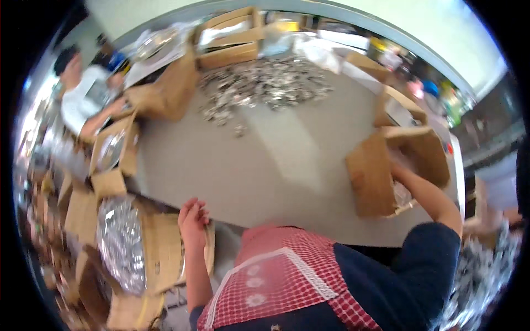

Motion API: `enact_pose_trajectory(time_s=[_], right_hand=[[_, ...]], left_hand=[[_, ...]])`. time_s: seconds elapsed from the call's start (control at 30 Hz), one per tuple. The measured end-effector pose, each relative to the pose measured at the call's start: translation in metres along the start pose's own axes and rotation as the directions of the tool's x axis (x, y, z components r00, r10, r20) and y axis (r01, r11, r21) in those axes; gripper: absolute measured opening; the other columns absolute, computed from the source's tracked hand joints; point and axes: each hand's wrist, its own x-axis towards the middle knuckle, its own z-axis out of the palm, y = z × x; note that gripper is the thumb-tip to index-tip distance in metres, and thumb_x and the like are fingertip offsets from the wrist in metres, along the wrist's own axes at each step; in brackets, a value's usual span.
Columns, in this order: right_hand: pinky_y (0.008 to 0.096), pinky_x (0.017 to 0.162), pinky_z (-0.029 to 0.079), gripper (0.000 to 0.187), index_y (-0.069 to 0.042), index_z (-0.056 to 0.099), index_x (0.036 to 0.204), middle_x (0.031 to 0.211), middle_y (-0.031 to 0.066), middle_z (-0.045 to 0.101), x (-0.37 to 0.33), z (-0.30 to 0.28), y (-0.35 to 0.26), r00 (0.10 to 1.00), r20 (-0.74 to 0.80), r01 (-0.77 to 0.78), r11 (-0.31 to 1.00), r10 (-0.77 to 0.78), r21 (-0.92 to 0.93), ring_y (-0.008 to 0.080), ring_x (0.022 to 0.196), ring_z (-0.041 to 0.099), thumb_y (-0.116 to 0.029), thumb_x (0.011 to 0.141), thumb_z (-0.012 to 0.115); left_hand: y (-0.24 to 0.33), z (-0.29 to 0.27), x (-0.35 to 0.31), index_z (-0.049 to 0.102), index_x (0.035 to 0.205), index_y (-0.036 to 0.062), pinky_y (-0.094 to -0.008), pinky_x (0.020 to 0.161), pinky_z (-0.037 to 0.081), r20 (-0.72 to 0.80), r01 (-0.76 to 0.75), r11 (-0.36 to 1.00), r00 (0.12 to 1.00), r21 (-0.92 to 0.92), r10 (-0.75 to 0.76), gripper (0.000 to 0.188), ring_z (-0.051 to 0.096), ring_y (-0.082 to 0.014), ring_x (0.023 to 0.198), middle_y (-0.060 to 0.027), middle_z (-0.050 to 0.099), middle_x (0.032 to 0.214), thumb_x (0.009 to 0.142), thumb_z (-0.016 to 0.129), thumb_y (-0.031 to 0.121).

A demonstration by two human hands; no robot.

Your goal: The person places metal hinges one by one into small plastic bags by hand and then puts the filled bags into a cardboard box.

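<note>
My right arm reaches into an open cardboard box at the right side of the table. The visible part of my right hand is inside it, and its fingers are hidden or blurred. Some clear plastic shows low in that box. Near the table's front edge hangs my left hand, fingers loosely bent and apart, with nothing in it. Beside and below it is a carton flap, next to a box holding shiny clear plastic bags.
A wide pile of small metallic pieces lies at the table's far side. Around it stand a far carton, a left carton and a right carton. A person works at the far left. Silvery plastic is heaped at lower right.
</note>
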Motion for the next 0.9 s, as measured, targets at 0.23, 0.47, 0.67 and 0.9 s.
enact_pose_trajectory(time_s=[0.23, 0.47, 0.67, 0.9], right_hand=[[0.0419, 0.075, 0.053, 0.028, 0.0, 0.069, 0.098, 0.093, 0.0212, 0.068, -0.043, -0.009, 0.054, 0.944, -0.202, -0.031, 0.679, 0.261, 0.733, 0.0339, 0.082, 0.067, -0.005, 0.072, 0.057], [0.0274, 0.064, 0.048, 0.021, 0.0, 0.067, 0.095, 0.078, 0.005, 0.066, -0.164, -0.117, -0.025, 0.855, -0.316, 0.356, -0.023, 0.411, 0.934, 0.0118, 0.071, 0.062, -0.018, 0.083, 0.07], [0.0219, 0.051, 0.043, 0.016, -0.004, 0.063, 0.094, 0.074, -0.0002, 0.062, -0.164, -0.122, -0.146, 0.948, -0.313, 0.319, -0.249, 0.064, 0.914, 0.0065, 0.06, 0.056, -0.011, 0.083, 0.072], [0.0266, 0.076, 0.049, 0.042, -0.001, 0.055, 0.118, 0.098, 0.0041, 0.063, -0.13, -0.111, -0.182, 0.923, -0.367, 0.244, -0.558, -0.118, 0.793, 0.0121, 0.084, 0.061, -0.005, 0.079, 0.071]], left_hand=[[-0.017, -0.002, 0.003, 0.056, 0.109, 0.0042, -0.0241, 0.058, 0.045, 0.03, 0.034, 0.998, 0.999, 0.054, -0.035, 0.019, 0.059, -0.0132, 0.074, -0.0066, 0.063, 0.096, 0.092, 0.055, 0.009], [-0.001, 0.042, -0.003, 0.046, 0.126, 0.0043, -0.0282, 0.073, 0.047, 0.17, -0.151, 0.945, 0.98, 0.291, 0.104, 0.041, 0.059, -0.0175, 0.095, -0.0097, 0.058, 0.118, 0.088, 0.058, 0.01], [0.015, 0.181, -0.045, 0.035, 0.139, 0.0062, -0.0413, 0.098, 0.044, 0.754, -0.679, 0.688, 0.586, 0.256, 0.298, 0.069, 0.051, -0.0267, 0.12, -0.0121, 0.043, 0.138, 0.079, 0.069, 0.009], [-0.003, 0.188, -0.04, 0.044, 0.131, 0.003, -0.0329, 0.091, 0.047, 0.726, -0.355, 0.865, 0.687, 0.355, -0.016, 0.057, 0.06, -0.0198, 0.104, -0.0102, 0.06, 0.115, 0.079, 0.065, 0.002]])
